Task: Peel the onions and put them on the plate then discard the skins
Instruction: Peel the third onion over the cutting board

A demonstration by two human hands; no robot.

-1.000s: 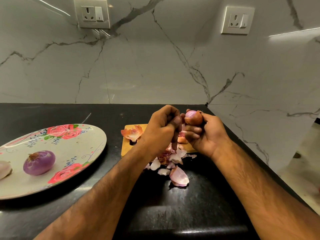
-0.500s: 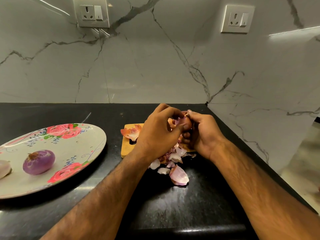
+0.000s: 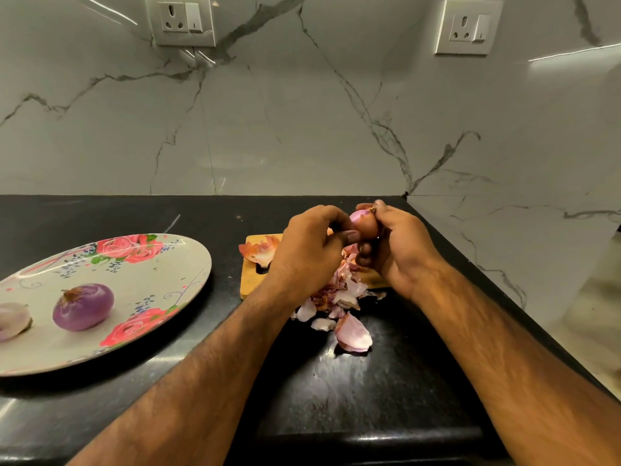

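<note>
- Above the cutting board [image 3: 250,284], the right hand [image 3: 400,253] grips a half-peeled onion [image 3: 364,225]; the left hand [image 3: 309,243] pinches it too.
- Squeezed hard, it could slip loose.

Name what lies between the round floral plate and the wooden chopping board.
Only bare black countertop separates plate and board, shown in head view.

Both hands hold a small onion [image 3: 364,225] above the wooden board [image 3: 250,284]: the right hand [image 3: 398,253] grips it, the left hand [image 3: 311,243] pinches its skin. Loose skins [image 3: 339,304] lie below. At the left, a flowered plate [image 3: 161,284] carries a peeled purple onion [image 3: 84,307].
</note>
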